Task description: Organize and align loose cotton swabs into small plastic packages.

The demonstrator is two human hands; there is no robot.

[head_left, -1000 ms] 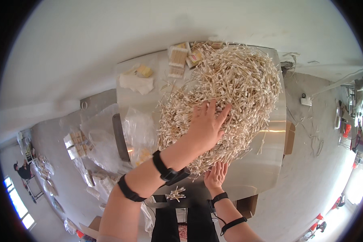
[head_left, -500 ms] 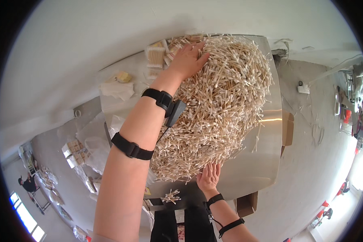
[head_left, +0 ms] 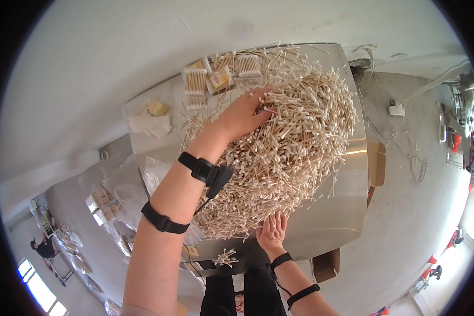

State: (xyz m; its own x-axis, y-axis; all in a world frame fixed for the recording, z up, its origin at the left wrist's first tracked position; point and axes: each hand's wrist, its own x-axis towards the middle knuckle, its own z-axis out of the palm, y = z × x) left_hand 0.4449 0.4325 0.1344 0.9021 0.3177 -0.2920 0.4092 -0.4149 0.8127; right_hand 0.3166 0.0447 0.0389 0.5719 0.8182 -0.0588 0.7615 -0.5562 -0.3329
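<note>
A large heap of cotton swabs (head_left: 295, 137) with pale wooden sticks and white tips covers much of the metal table (head_left: 321, 218). My left hand (head_left: 243, 115) lies on the heap's upper left side, its thumb apart from the fingers and its fingertips partly among the swabs. At the heap's near edge, my right hand (head_left: 272, 231) rests open, fingers stretched out and touching the lowest swabs. Beyond my left hand are a clear pack of swabs (head_left: 195, 81), another swab pack (head_left: 248, 65) and a yellow-and-white packet (head_left: 219, 79).
A crumpled white cloth or bag (head_left: 150, 124) lies on the table's left part. A small cluster of swabs (head_left: 226, 257) sits by the near edge. Cardboard boxes (head_left: 326, 265) stand below the table's right side. A white power strip (head_left: 396, 108) is on the floor at right.
My left hand has drawn back toward me from the far side of the heap, and swabs there have shifted. The packs behind it show more fully. My right hand stays in place.
</note>
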